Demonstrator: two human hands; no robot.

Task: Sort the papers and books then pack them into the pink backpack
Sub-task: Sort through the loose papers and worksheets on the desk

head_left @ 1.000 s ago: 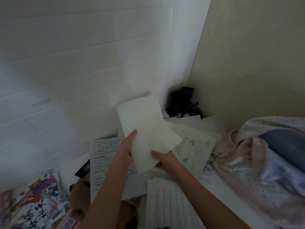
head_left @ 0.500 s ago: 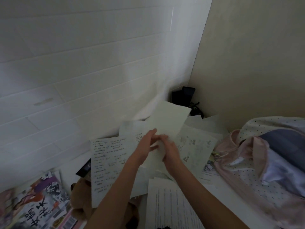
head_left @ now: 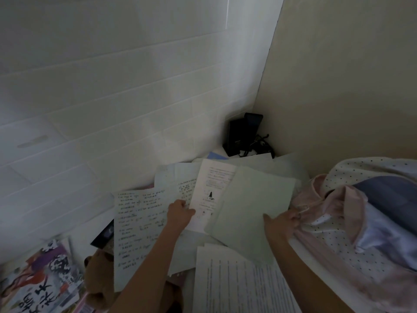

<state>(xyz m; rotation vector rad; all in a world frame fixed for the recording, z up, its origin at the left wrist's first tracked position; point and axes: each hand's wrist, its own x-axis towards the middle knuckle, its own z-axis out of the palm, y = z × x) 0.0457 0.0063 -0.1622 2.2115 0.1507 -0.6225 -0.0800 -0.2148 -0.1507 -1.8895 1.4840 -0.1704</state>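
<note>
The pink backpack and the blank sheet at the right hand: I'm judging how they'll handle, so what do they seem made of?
Pink backpack: soft woven fabric, matte, by its folds and slumped shape; dotted white panel.
Blank sheet: thin paper, matte pale, lying flat with crisp edges; the dim light leaves its weight open.

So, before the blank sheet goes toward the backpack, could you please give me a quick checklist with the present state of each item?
1. Right hand grips the blank sheet at its edge: ok.
2. Left hand pinches the tree-printed page: ok.
3. Pink backpack lies beside the papers, opening toward them: ok.
4. Room inside the backpack: cannot tell.
5. Papers gathered in one stack: not ok, the handwritten sheet and typed page lie loose.
</note>
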